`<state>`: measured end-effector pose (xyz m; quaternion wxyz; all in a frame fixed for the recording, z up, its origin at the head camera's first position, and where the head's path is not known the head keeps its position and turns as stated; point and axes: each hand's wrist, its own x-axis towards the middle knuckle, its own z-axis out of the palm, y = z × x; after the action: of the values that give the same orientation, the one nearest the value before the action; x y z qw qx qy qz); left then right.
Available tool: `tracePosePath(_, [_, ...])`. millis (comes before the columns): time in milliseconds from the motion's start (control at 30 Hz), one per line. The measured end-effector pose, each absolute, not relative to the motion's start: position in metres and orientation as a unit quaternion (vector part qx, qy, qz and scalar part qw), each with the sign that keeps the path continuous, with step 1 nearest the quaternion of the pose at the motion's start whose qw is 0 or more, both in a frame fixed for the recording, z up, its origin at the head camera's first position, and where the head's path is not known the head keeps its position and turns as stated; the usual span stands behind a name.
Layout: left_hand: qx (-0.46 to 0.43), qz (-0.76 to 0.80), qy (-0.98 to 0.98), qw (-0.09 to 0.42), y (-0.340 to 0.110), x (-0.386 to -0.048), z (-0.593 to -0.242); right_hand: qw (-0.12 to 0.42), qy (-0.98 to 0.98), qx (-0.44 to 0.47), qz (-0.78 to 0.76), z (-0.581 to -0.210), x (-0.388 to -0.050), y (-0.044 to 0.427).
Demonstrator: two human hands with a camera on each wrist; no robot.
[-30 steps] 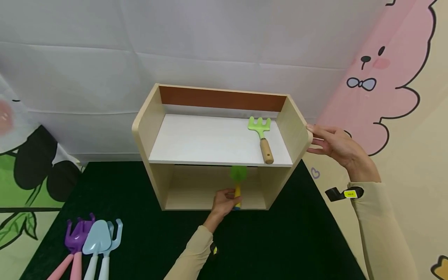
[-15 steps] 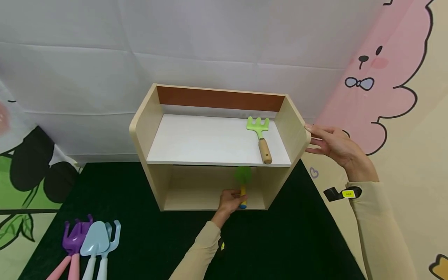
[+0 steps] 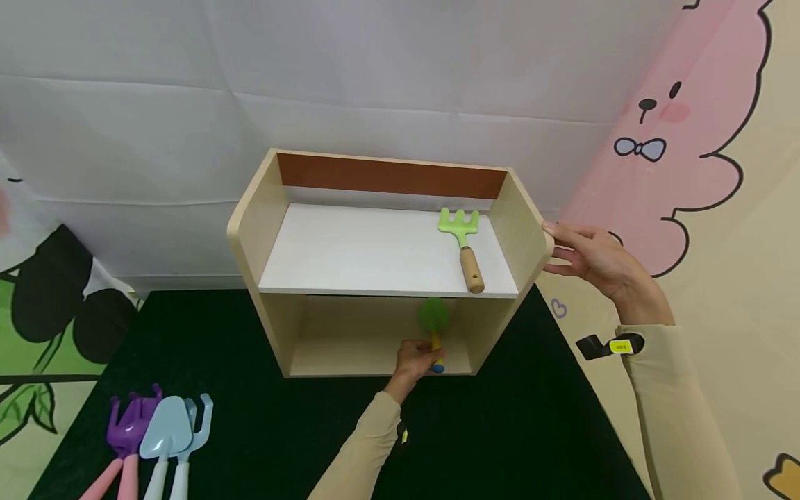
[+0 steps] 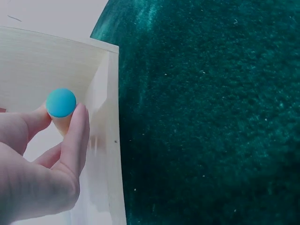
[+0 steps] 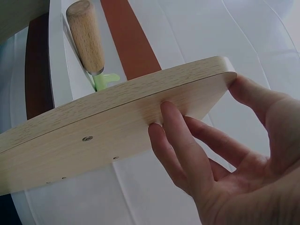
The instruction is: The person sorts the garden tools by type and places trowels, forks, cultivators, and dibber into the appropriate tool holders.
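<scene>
My left hand [image 3: 415, 360] pinches the yellow handle of a small garden shovel [image 3: 434, 316] with a green rounded head. The shovel is inside the lower compartment of the wooden shelf [image 3: 350, 368], towards its right side. In the left wrist view the handle's blue end [image 4: 61, 102] faces the camera between thumb and fingers. My right hand [image 3: 594, 260] touches the outer face of the shelf's right side panel [image 5: 112, 126], its thumb at the front corner. On the white upper board lies a green hand rake [image 3: 465, 250] with a wooden handle.
At the front left of the dark green cloth [image 3: 250, 444] lie a purple hand rake [image 3: 131, 425] among pink handles, a light blue trowel [image 3: 167, 427] and a light blue rake [image 3: 203, 423]. A white curtain [image 3: 400, 62] hangs behind the shelf; a painted wall [image 3: 719, 361] is at right.
My left hand has moved slightly right with the shovel inside the lower compartment. The right hand keeps its contact with the side panel. The head view has shifted slightly.
</scene>
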<state>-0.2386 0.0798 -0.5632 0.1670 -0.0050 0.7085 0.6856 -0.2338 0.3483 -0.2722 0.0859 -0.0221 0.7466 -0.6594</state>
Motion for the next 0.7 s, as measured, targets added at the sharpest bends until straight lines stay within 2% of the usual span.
tracePosePath(400, [-0.006, 0.655, 0.746, 0.121, 0.087, -0.238, -0.566, 0.088, 0.742, -0.027, -0.664, -0.272, -0.233, 0.348])
tracePosePath(700, [0.002, 0.613, 0.782, 0.111, 0.090, -0.238, -0.574, 0.089, 0.739, -0.027, -0.668, -0.273, -0.233, 0.349])
